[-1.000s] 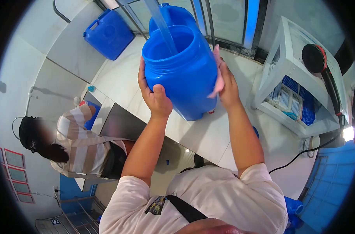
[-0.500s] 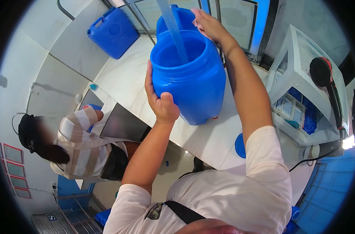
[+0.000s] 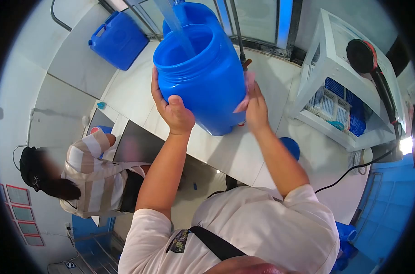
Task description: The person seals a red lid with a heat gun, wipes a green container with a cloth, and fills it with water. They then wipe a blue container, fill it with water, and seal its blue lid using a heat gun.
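Note:
A big blue plastic container (image 3: 207, 96) with a wide threaded mouth stands tilted toward me on the pale tiled counter (image 3: 155, 109). My left hand (image 3: 174, 114) grips its left side below the neck, thumb on the front and fingers around the side. Against the container's right side, my right hand (image 3: 257, 109) presses a pink cloth (image 3: 243, 100). A pale translucent tube (image 3: 174, 25) comes down from above into the mouth. Right behind it is a blue part with a small spout (image 3: 179, 2).
Another blue jerrycan (image 3: 120, 40) stands at the back left. To the right are a blue lid (image 3: 289, 148), a white open cabinet (image 3: 323, 73) with packets inside and a black-and-red corded tool (image 3: 376, 68) on it. A person in a striped shirt (image 3: 91, 169) works at the left.
My right hand with the pink cloth has come down from the container's top rear to its right side. My left hand keeps its hold. The view has shifted slightly.

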{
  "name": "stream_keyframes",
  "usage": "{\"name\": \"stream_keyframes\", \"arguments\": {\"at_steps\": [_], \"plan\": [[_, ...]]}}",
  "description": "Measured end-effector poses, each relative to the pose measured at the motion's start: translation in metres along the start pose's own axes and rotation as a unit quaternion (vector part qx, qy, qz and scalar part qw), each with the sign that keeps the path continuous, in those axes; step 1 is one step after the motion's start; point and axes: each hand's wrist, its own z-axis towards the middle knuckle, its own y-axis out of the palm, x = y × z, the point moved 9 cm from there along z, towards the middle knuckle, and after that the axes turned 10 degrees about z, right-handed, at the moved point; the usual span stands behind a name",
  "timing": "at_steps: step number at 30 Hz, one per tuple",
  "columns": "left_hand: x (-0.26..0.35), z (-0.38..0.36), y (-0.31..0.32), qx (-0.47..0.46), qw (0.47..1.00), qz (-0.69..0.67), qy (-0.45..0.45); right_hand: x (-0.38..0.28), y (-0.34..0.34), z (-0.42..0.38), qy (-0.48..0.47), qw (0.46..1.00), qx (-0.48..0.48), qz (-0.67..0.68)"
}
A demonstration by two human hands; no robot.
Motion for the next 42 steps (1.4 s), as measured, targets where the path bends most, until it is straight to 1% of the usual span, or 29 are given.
{"name": "stream_keyframes", "arguments": {"at_steps": [1, 3, 5, 7, 9, 11, 13, 14, 15, 16, 18, 20, 21, 22, 23, 25, 26, 27, 29, 31, 32, 33, 34, 35, 36, 37, 39, 41, 42], "plan": [[0.001, 0.0, 0.0, 0.006, 1.0, 0.01, 0.001, -0.018, 0.009, -0.021, -0.133, 0.99, -0.031, -0.044], [-0.001, -0.001, -0.001, 0.01, 1.0, 0.015, 0.001, -0.086, 0.057, -0.039, -0.235, 0.962, -0.04, -0.134], [-0.004, -0.002, -0.004, 0.013, 1.0, 0.021, 0.001, -0.121, 0.083, -0.014, -0.243, 0.948, -0.078, -0.193], [-0.007, -0.003, -0.007, 0.017, 0.999, 0.038, 0.003, -0.141, 0.122, 0.019, -0.036, 0.982, -0.176, -0.053], [-0.006, -0.001, -0.005, 0.017, 0.999, 0.033, 0.001, -0.13, 0.136, 0.069, -0.021, 0.977, -0.192, -0.092], [-0.006, -0.003, -0.006, 0.018, 0.999, 0.029, 0.0, -0.126, 0.14, 0.071, -0.005, 0.969, -0.209, -0.13], [-0.008, -0.004, -0.004, 0.005, 1.0, 0.031, 0.004, -0.137, 0.134, 0.048, -0.112, 0.967, -0.165, -0.156], [-0.009, -0.001, -0.005, 0.008, 1.0, 0.029, 0.006, -0.146, 0.133, 0.021, -0.222, 0.945, -0.126, -0.206], [-0.011, 0.0, -0.005, 0.005, 1.0, 0.015, 0.0, -0.159, 0.137, -0.008, -0.375, 0.884, -0.085, -0.265], [-0.014, -0.003, -0.004, 0.0, 1.0, 0.002, -0.009, -0.161, 0.139, -0.045, -0.514, 0.796, -0.04, -0.315], [-0.007, -0.004, -0.002, -0.006, 1.0, 0.0, -0.013, -0.09, 0.138, -0.086, -0.457, 0.719, -0.074, -0.519], [-0.007, -0.004, -0.001, 0.001, 1.0, -0.024, -0.02, 0.001, 0.104, -0.11, -0.443, 0.719, -0.162, -0.51], [-0.008, -0.003, 0.001, 0.001, 1.0, -0.026, -0.017, 0.023, 0.079, -0.115, -0.414, 0.741, -0.143, -0.509], [-0.008, -0.002, 0.001, 0.001, 1.0, -0.013, -0.012, 0.023, 0.068, -0.115, -0.382, 0.763, -0.127, -0.505], [-0.008, -0.003, -0.001, 0.0, 1.0, 0.002, -0.009, 0.027, 0.066, -0.112, -0.382, 0.764, -0.129, -0.504], [-0.01, -0.003, -0.005, 0.0, 1.0, 0.018, -0.003, 0.011, 0.042, -0.096, -0.368, 0.863, -0.024, -0.345], [-0.009, -0.003, -0.004, -0.002, 1.0, 0.03, 0.007, -0.006, 0.043, -0.078, -0.304, 0.923, -0.017, -0.234], [-0.01, -0.002, -0.005, -0.003, 1.0, 0.03, 0.001, -0.03, 0.049, -0.057, -0.234, 0.965, -0.01, -0.12], [-0.006, -0.001, -0.005, 0.001, 1.0, 0.013, 0.005, -0.084, 0.069, -0.019, -0.217, 0.971, -0.066, -0.076], [-0.005, -0.001, -0.006, -0.002, 1.0, 0.007, -0.003, -0.114, 0.103, 0.017, -0.16, 0.968, -0.151, -0.119], [-0.005, -0.001, -0.005, -0.004, 1.0, 0.0, -0.004, -0.107, 0.097, 0.04, -0.156, 0.969, -0.149, -0.12], [-0.007, -0.001, -0.005, -0.006, 1.0, 0.0, -0.008, -0.098, 0.093, 0.062, -0.138, 0.972, -0.183, -0.045], [-0.007, -0.001, -0.005, -0.003, 1.0, 0.003, 0.005, -0.096, 0.095, 0.067, -0.12, 0.969, -0.216, 0.029], [-0.005, -0.001, -0.006, 0.001, 1.0, 0.005, 0.019, -0.089, 0.091, 0.059, -0.117, 0.969, -0.216, 0.028], [-0.006, 0.0, -0.006, 0.002, 1.0, 0.006, 0.016, -0.06, 0.07, 0.053, 0.005, 0.992, -0.121, 0.046], [-0.005, 0.0, -0.008, 0.0, 1.0, 0.001, 0.02, -0.028, 0.05, 0.04, 0.126, 0.99, -0.023, 0.062], [-0.005, -0.003, -0.01, -0.006, 1.0, 0.001, 0.017, 0.044, 0.005, 0.019, 0.119, 0.983, -0.007, 0.141], [-0.004, -0.001, -0.009, 0.001, 1.0, 0.012, 0.028, 0.047, -0.009, -0.034, -0.003, 0.999, 0.036, 0.002], [-0.007, -0.001, -0.008, 0.0, 1.0, 0.018, 0.022, 0.045, 0.005, -0.054, 0.005, 0.999, 0.037, 0.003]]}}
